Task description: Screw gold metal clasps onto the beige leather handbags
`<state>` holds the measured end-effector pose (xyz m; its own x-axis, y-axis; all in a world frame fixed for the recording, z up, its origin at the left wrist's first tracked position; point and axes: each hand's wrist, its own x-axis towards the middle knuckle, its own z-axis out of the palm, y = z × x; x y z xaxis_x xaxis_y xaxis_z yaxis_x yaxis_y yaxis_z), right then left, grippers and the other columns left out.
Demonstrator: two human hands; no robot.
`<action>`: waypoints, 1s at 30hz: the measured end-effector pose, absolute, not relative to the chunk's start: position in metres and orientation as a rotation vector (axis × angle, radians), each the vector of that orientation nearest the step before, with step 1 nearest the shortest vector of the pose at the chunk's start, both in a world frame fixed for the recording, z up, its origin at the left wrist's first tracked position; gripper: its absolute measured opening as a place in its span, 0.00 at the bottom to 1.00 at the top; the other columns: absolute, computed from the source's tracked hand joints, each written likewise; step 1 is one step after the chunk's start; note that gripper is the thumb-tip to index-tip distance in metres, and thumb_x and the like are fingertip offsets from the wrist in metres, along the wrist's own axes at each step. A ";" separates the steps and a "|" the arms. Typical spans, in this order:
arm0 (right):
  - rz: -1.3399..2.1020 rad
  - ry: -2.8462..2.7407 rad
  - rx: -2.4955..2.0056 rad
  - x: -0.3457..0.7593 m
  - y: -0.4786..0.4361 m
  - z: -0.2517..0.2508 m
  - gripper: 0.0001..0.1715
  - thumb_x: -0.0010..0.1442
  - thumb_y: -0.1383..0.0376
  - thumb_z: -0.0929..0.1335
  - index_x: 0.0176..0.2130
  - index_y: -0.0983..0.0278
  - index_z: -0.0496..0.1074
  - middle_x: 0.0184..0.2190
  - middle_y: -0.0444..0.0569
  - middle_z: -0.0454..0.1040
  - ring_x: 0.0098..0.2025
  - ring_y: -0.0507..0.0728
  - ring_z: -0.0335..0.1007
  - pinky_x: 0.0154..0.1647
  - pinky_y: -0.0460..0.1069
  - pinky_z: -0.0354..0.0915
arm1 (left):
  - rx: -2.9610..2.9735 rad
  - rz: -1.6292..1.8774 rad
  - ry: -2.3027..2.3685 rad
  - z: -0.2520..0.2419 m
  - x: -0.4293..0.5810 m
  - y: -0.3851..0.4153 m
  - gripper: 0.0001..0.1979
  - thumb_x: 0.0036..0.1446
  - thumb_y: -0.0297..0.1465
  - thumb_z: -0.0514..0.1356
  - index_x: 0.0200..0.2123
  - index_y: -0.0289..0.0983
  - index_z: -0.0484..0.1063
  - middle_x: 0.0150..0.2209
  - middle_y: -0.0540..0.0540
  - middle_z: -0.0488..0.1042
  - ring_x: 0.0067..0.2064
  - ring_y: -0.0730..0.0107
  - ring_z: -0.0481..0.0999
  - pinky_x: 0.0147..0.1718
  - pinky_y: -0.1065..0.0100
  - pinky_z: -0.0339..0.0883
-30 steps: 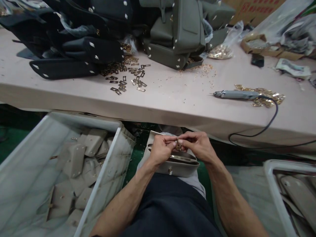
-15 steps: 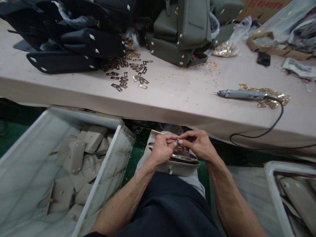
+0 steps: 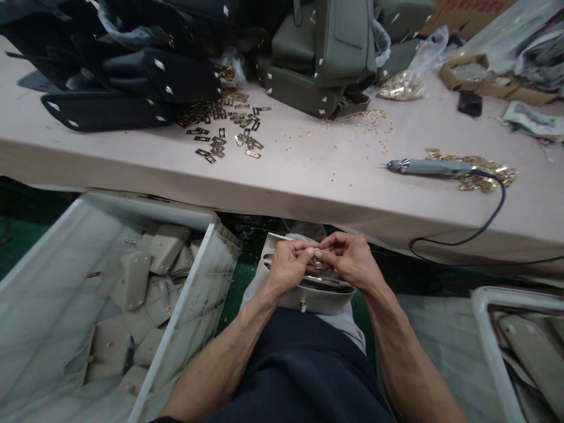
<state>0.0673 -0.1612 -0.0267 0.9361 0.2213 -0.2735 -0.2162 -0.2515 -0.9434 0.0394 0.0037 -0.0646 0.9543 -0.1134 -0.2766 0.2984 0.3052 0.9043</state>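
Observation:
A light beige bag (image 3: 324, 298) rests on my lap, its top open and a small metal clasp on its near side. Above its opening, my left hand (image 3: 288, 267) and my right hand (image 3: 350, 258) meet, fingers closed round a small shiny metal fitting (image 3: 317, 260). Both thumbs press on the fitting from either side. The fingertips behind it are partly hidden.
A grey bin (image 3: 176, 317) with beige bags stands left, another bin (image 3: 482, 329) right. On the table (image 3: 291, 182) lie an electric screwdriver (image 3: 429, 168) with its cable, metal plates (image 3: 218, 144), black bags (image 3: 110, 110) and dark green bags (image 3: 343, 47).
The metal fitting has turned slightly between my fingers and moved a little left. Both hands stay together above the bag. The view has shifted slightly.

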 end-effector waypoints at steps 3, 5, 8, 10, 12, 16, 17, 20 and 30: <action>0.370 -0.049 -1.773 0.064 -0.161 -0.032 0.21 0.51 0.53 0.80 0.31 0.66 0.77 0.23 0.47 0.75 0.23 0.54 0.72 0.24 0.46 0.68 | 1.214 -0.259 0.213 -0.068 0.040 0.002 0.12 0.55 0.34 0.67 0.39 0.32 0.81 0.29 0.43 0.82 0.27 0.60 0.83 0.29 0.61 0.82; 0.333 -0.076 -1.801 0.062 -0.161 -0.037 0.19 0.53 0.54 0.79 0.31 0.66 0.78 0.24 0.48 0.75 0.24 0.55 0.72 0.24 0.47 0.68 | 1.212 -0.252 0.239 -0.070 0.041 0.000 0.11 0.53 0.33 0.68 0.37 0.32 0.80 0.26 0.44 0.81 0.24 0.60 0.82 0.26 0.62 0.81; 0.221 -0.157 -1.906 0.058 -0.161 -0.039 0.14 0.58 0.56 0.76 0.33 0.65 0.80 0.27 0.50 0.76 0.27 0.55 0.72 0.28 0.48 0.69 | 1.222 -0.218 0.282 -0.067 0.044 -0.002 0.10 0.50 0.33 0.69 0.34 0.32 0.78 0.24 0.45 0.80 0.22 0.63 0.80 0.22 0.64 0.79; 0.109 -0.291 -1.991 0.054 -0.162 -0.036 0.11 0.62 0.58 0.73 0.36 0.64 0.81 0.31 0.51 0.77 0.31 0.56 0.74 0.33 0.49 0.70 | 1.203 -0.192 0.331 -0.063 0.045 -0.003 0.09 0.49 0.32 0.69 0.32 0.32 0.77 0.22 0.46 0.78 0.20 0.65 0.78 0.19 0.66 0.77; 0.027 -0.471 -2.053 0.050 -0.165 -0.032 0.09 0.64 0.60 0.72 0.41 0.62 0.81 0.37 0.52 0.77 0.37 0.57 0.74 0.38 0.50 0.71 | 1.180 -0.174 0.373 -0.059 0.045 -0.005 0.09 0.48 0.32 0.68 0.31 0.32 0.77 0.22 0.47 0.78 0.18 0.68 0.76 0.17 0.69 0.74; -0.115 -0.743 -2.135 0.044 -0.171 -0.031 0.15 0.63 0.64 0.73 0.51 0.59 0.78 0.44 0.53 0.75 0.44 0.59 0.73 0.43 0.53 0.71 | 1.157 -0.158 0.399 -0.057 0.047 -0.009 0.09 0.47 0.31 0.69 0.30 0.32 0.77 0.22 0.46 0.78 0.21 0.68 0.77 0.19 0.71 0.72; -0.171 -0.781 -2.152 0.043 -0.171 -0.032 0.15 0.64 0.66 0.72 0.51 0.58 0.78 0.45 0.53 0.74 0.45 0.59 0.72 0.44 0.54 0.71 | 1.152 -0.149 0.402 -0.059 0.047 -0.011 0.08 0.46 0.31 0.69 0.30 0.32 0.77 0.22 0.46 0.78 0.21 0.68 0.77 0.19 0.71 0.72; -0.277 -0.860 -2.192 0.043 -0.169 -0.036 0.14 0.67 0.70 0.67 0.51 0.58 0.77 0.45 0.54 0.75 0.45 0.59 0.71 0.45 0.54 0.69 | 1.166 -0.129 0.416 -0.062 0.050 -0.014 0.07 0.45 0.30 0.68 0.28 0.32 0.77 0.22 0.46 0.78 0.21 0.70 0.76 0.20 0.72 0.72; -0.154 -0.670 -1.992 0.062 -0.167 0.005 0.09 0.69 0.66 0.67 0.37 0.63 0.77 0.32 0.48 0.73 0.34 0.54 0.70 0.37 0.50 0.65 | 1.795 0.362 0.057 -0.027 0.017 -0.006 0.08 0.62 0.33 0.63 0.39 0.36 0.81 0.31 0.44 0.79 0.28 0.69 0.77 0.29 0.70 0.73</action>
